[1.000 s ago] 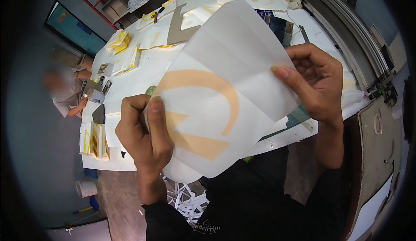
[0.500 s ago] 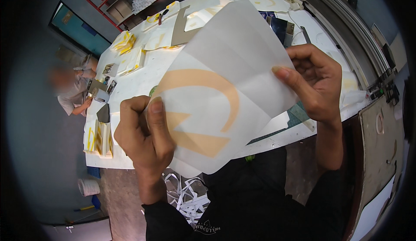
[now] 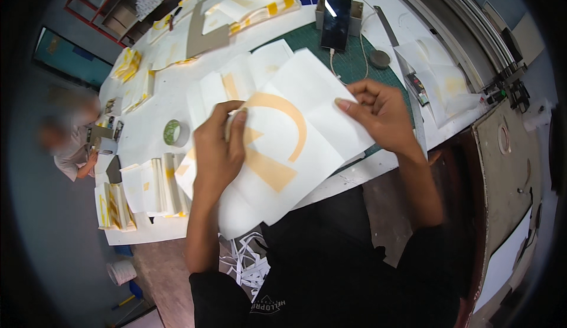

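Between my two hands I hold a white paper sheet [image 3: 325,130] with a pale orange printed curve and wedge, creased across its right part. My left hand [image 3: 218,145] pinches its left side between thumb and fingers. At its upper right edge my right hand [image 3: 378,115] grips it, thumb on top. The sheet hangs tilted above the table's near edge and hides part of the table. Behind it lie more white sheets [image 3: 254,62] with pale orange print, on or beside a green cutting mat [image 3: 295,36].
A phone [image 3: 335,24] leans on a stand with a cable. Right of it are a metal ruler [image 3: 387,28] and a round dark object [image 3: 379,59]. A green tape roll [image 3: 176,133] and folded paper stacks [image 3: 159,186] stand left. Another person [image 3: 75,160] works at far left. Paper strips [image 3: 245,263] lie below.
The sheet and both hands have come lower and nearer to the table. The view has shifted, showing the phone, cutting mat, tape roll and more stacks. Both hands keep hold of the sheet.
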A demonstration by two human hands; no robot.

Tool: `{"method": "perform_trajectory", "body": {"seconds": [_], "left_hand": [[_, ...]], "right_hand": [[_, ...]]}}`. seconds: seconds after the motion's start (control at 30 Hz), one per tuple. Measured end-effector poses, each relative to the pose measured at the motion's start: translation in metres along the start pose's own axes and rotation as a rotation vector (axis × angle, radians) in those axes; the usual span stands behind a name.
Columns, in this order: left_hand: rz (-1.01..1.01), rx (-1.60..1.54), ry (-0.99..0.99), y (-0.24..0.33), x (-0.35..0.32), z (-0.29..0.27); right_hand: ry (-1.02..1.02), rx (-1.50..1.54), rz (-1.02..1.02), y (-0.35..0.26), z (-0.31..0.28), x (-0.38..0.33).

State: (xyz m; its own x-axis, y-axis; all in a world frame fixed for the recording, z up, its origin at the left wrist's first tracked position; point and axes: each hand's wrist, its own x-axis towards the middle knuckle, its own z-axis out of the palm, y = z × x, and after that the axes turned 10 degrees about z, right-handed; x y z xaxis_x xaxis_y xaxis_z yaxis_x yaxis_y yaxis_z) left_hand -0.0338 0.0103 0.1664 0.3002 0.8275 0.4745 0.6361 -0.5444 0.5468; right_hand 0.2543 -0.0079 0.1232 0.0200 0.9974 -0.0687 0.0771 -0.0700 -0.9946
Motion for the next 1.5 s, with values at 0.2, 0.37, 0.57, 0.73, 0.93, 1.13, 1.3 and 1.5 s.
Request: {"method": "perform_trajectory", "body": {"seconds": [0.2, 0.37, 0.57, 0.73, 0.93, 1.13, 1.3, 1.5], "left_hand": [[0.016, -0.025, -0.304, -0.082, -0.018, 0.099], [0.063, -0.002, -0.334, -0.098, -0.028, 0.125], [0.018, -0.039, -0.307, -0.096, -0.031, 0.128], [0.289, 0.259, -0.117, -0.068, -0.036, 0.130], [0.076, 0.040, -0.189, -0.058, -0.080, 0.139], [-0.033, -0.138, -0.172, -0.063, -0.083, 0.134], [-0.274, -0.578, 0.001, -0.070, -0.091, 0.134], [-0.217, -0.457, -0.012, -0.071, -0.088, 0.133]], "right_hand": [[0.075, -0.306, 0.262, 0.106, -0.015, -0.010], [0.161, -0.208, 0.285, 0.125, -0.010, -0.027], [0.258, -0.091, 0.267, 0.124, 0.003, -0.036], [0.310, -0.114, 0.230, 0.128, 0.005, -0.040], [0.429, -0.265, 0.088, 0.131, 0.019, -0.047], [0.479, -0.544, -0.073, 0.108, 0.042, -0.063], [0.106, -0.749, -0.388, 0.103, 0.072, -0.074], [0.085, -0.738, -0.376, 0.125, 0.082, -0.079]]}}
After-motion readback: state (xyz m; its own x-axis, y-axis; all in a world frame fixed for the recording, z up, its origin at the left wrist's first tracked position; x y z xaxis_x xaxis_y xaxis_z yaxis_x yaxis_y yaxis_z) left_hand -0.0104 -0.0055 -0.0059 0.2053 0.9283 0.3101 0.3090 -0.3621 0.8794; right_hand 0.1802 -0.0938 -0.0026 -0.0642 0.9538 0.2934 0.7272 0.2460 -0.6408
